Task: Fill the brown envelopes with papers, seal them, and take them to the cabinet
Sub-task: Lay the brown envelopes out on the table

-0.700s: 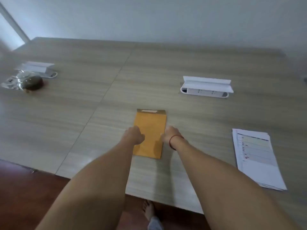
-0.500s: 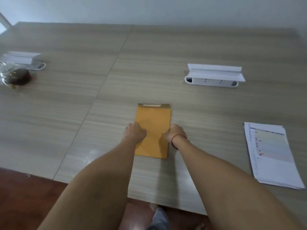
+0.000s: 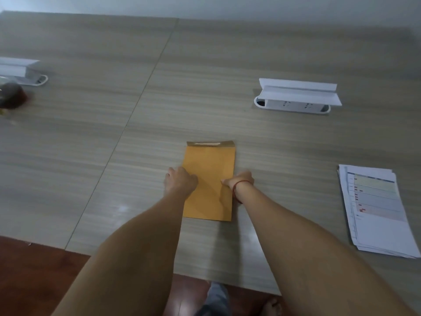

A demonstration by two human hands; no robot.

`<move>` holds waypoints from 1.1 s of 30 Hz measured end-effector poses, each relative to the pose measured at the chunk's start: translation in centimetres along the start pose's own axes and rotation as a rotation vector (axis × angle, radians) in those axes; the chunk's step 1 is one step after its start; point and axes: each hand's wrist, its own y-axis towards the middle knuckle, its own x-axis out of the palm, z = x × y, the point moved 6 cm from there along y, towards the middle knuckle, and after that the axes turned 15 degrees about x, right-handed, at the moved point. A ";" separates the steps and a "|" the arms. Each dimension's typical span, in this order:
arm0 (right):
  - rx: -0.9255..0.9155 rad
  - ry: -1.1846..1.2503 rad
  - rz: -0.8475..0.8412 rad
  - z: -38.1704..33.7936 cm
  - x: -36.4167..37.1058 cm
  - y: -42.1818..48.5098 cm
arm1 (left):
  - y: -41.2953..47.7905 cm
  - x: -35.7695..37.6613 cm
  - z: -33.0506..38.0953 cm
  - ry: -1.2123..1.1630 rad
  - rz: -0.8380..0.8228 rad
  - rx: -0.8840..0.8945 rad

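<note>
A brown envelope [image 3: 208,181] lies flat on the wooden table [image 3: 114,133] near its front edge, flap open at the far end; the left hand [image 3: 180,181] presses on its left edge, fingers curled, and the right hand [image 3: 239,180], a red string at the wrist, rests against its right edge; whether either hand pinches the paper I cannot tell; a stack of printed papers [image 3: 376,210] sits well apart to the right; a white socket box [image 3: 296,96] stands beyond.
</note>
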 end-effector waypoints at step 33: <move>-0.195 -0.014 0.247 7.7 -19.1 3.4 | -9.1 8.6 18.5 -0.264 -0.005 0.252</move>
